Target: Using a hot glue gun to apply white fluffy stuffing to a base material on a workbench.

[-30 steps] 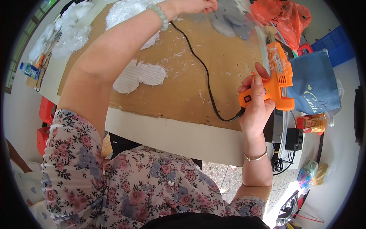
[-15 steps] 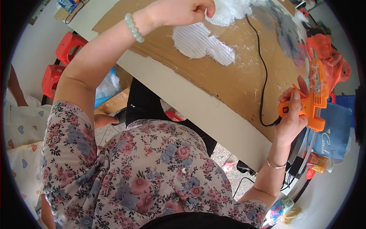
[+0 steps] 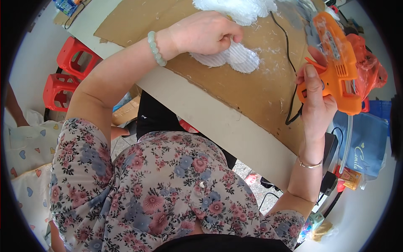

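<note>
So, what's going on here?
Someone in a flowered top is at a white table, with an orange glue gun in the right hand. The left hand is over a ribbed white piece lying on brown cardboard; whether it touches the piece is hard to tell. Fluffy white material lies just beyond, and a black cord runs to the glue gun.

The glue gun is orange, the cord black, the ribbed cloth white. The pale shirt is floral, pink and blue.
</note>
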A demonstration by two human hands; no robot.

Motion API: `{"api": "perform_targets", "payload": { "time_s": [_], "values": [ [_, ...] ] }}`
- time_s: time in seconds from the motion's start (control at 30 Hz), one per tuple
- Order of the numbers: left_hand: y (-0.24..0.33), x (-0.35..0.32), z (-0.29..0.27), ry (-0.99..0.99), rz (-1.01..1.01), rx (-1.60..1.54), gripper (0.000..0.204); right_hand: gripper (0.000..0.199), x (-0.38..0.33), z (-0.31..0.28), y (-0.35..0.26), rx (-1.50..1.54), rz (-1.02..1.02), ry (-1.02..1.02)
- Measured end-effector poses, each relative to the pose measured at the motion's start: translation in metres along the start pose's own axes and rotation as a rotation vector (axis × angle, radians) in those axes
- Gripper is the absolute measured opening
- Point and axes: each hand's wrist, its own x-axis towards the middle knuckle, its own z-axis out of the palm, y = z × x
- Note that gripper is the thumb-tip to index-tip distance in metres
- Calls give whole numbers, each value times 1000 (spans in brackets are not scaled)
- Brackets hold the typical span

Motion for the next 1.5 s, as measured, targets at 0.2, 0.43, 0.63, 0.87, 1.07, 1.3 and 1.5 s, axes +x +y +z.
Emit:
{"api": "perform_targets", "payload": {
  "time_s": [0.2, 0.43, 0.63, 0.87, 1.07, 1.3, 1.5],
  "values": [
    [22, 12, -31, -11, -60, -38, 19, 31, 8, 10, 2, 24, 18, -71],
    [25, 21, -33, -14, 88, -9, 9, 30, 6, 10, 6, 30, 78, -53],
    [20, 13, -5, -8, 19, -18, 19, 28, 7, 12, 11, 58, 95, -91],
    [14, 12, 1, -30, -14, -21, 19, 28, 7, 17, 6, 101, 196, -119],
    [10, 11, 6, -21, 11, -25, 19, 30, 6, 25, 8, 177, 311, -119],
    [9, 14, 14, -25, 20, -29, 19, 31, 14, 29, 15, 309, 430, -93],
    [4, 11, 17, -14, -2, -63, 25, 30, 13, 45, 34, 353, 536, -94]
  ]
}}
